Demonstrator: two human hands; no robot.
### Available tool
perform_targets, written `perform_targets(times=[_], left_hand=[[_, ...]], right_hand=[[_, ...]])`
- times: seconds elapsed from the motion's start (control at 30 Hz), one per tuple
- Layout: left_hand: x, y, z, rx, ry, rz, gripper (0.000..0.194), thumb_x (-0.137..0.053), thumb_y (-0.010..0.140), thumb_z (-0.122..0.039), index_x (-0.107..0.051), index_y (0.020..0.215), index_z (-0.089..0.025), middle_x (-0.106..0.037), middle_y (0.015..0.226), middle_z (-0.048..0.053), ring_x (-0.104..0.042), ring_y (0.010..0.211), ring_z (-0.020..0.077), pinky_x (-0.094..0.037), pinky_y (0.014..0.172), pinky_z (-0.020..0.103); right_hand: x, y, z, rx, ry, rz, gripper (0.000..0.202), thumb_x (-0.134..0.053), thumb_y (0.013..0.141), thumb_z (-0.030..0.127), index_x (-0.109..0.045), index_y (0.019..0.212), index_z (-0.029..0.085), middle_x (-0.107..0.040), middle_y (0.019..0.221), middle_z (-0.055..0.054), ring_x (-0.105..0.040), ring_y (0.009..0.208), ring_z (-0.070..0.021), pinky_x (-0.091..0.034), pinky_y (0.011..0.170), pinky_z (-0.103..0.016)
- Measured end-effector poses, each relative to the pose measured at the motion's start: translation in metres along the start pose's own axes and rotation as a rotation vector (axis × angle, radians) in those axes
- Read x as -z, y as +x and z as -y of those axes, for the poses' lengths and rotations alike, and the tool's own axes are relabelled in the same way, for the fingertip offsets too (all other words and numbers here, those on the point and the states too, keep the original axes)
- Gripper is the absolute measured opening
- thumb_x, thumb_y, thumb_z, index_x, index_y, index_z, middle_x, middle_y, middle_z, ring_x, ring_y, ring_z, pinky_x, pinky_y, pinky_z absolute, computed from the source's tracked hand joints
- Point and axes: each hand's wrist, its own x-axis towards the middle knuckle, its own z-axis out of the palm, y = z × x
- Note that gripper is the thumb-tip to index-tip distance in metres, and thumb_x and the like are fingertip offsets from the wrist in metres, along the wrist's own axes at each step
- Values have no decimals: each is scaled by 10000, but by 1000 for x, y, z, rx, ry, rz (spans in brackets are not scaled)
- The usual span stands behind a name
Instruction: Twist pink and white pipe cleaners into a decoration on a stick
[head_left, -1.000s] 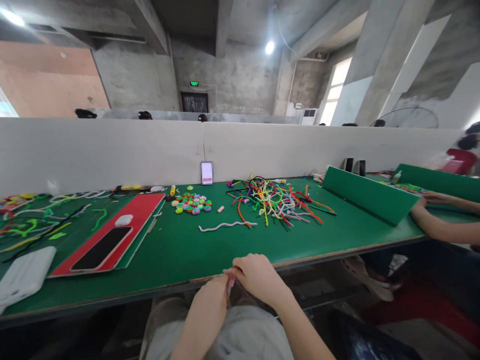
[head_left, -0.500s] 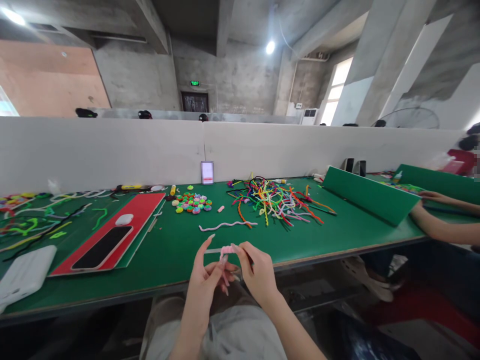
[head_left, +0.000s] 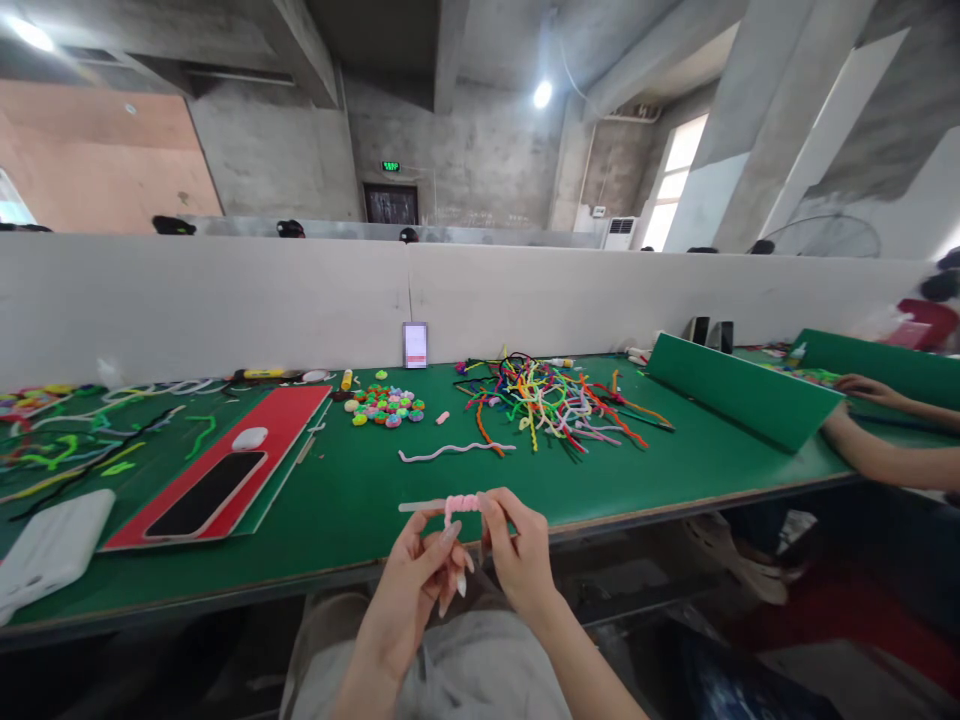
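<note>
A pink fuzzy stem is coiled around a thin pale stick just over the table's front edge. My right hand pinches the right end of the coil between thumb and fingers. My left hand is closed below the coil's left end, its thumb and fingers on the stem's loose end, which is partly hidden. The stick's left end sticks out past my left fingers. Beyond my hands a pale pink stem lies on the green table, and a small pink coil lies behind it.
Colourful stems lie piled at the centre right, with small coloured pieces left of them. A phone leans on the partition. A red board with a black phone lies left. Another person's arms are right, beyond a green divider.
My left thumb and fingers have moved down off the stick and lower on the stem. More of the pink coil now shows, and the stick's left end stands clear.
</note>
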Motion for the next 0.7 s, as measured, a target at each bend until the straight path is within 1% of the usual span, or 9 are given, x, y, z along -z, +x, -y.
perform_targets(times=[0.23,0.3,0.4,0.5,0.6,0.7], left_hand=[[-3,-5,-3,-21,195,76,381,-666,653,-344,-511,949,-161,-594,518,-18,-511,416,84,-352,362,147],[-6,-7,-4,-66,249,56,364,-663,649,-350,-515,920,-159,-594,504,-13,-516,410,92,-357,369,156],[-9,-10,-5,-151,386,34,289,-639,664,-376,-539,819,-154,-597,493,0,-510,401,95,-363,388,168],[-9,-15,-6,-182,584,106,228,-566,732,-378,-565,759,-152,-620,555,29,-536,458,109,-386,435,182],[-7,-18,-9,-201,812,211,210,-469,799,-318,-579,716,-160,-625,623,37,-547,521,117,-399,499,196],[-6,-20,-13,-274,1095,283,220,-419,800,-189,-563,633,-175,-605,635,14,-536,594,119,-375,564,198]], right_hand=[[6,6,6,-167,287,128,386,-379,840,463,-407,572,188,-361,417,73,-357,352,-61,-308,381,-184],[8,8,4,-219,378,182,398,-386,827,492,-393,569,189,-358,404,79,-340,328,-54,-300,353,-177],[11,12,0,-313,530,283,401,-405,811,511,-379,573,190,-334,374,99,-293,279,-41,-258,301,-165],[18,17,-3,-376,629,399,386,-441,803,491,-386,575,184,-290,356,117,-236,254,-28,-208,270,-147],[29,23,-2,-380,583,525,379,-453,799,477,-403,566,182,-280,343,120,-237,245,-29,-183,254,-140],[41,31,6,-315,392,678,386,-444,798,478,-455,558,176,-368,347,98,-277,243,-37,-191,252,-150]])
